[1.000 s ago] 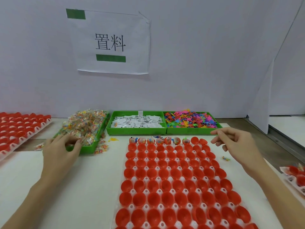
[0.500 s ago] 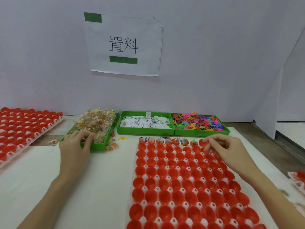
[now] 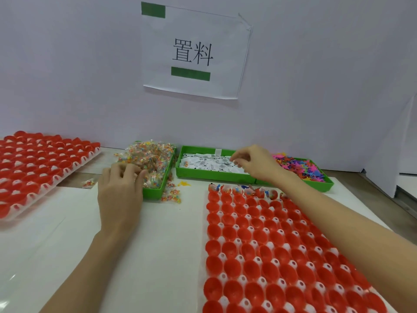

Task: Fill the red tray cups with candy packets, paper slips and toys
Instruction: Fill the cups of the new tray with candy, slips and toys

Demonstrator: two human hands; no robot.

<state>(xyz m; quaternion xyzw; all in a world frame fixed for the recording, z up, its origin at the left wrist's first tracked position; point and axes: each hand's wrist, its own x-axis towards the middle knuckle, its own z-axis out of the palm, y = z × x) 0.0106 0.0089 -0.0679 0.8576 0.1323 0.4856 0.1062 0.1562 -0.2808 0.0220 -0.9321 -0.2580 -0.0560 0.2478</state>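
Observation:
The red tray of empty cups lies in front of me on the right; only its far row holds packets and toys. Behind it stand three green bins: candy packets, paper slips and coloured toys. My left hand rests at the candy bin's near edge, its fingers curled into the packets. My right hand reaches over the tray's far end into the slip bin, with fingertips and thumb pinched at the slips. What each hand holds is hidden by its fingers.
A second red tray sits at the far left. Loose candy packets and a yellow toy lie on the table by the candy bin, and one packet lies further left. A white wall with a paper sign closes the back.
My right hand left the tray's far right cups and moved up and left into the slip bin. The left hand stayed at the candy bin. The camera panned left.

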